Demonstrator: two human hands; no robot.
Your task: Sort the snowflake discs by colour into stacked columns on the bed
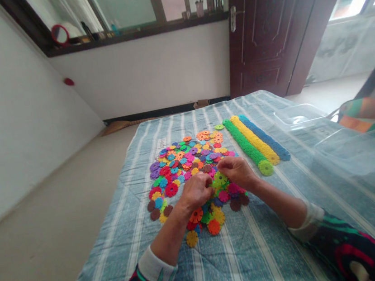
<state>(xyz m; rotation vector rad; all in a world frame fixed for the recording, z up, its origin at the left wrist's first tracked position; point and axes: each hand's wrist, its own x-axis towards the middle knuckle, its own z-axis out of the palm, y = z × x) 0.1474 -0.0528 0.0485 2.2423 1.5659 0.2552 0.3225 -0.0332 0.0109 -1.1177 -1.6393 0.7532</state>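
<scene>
A loose pile of notched plastic discs (171, 189) in many colours lies on the striped cloth. My left hand (196, 190) is over the middle of the pile, its fingers closed at the edge of some light green discs (220, 180), which it appears to grip. Just to the right, my right hand (237, 171) is pinched, with its fingertips beside the same green discs. Whatever is between those fingertips is too small or hidden to make out. Right of the pile lie three long rows of overlapping discs: green (244, 142), yellow (254, 139) and blue (265, 137).
A clear plastic container (299, 117) stands at the right, with a larger clear container (363, 151) nearer to me. The striped cloth (255, 250) covers the surface. Beyond are a brown door (263, 35) and a window ledge (140, 33) with small items.
</scene>
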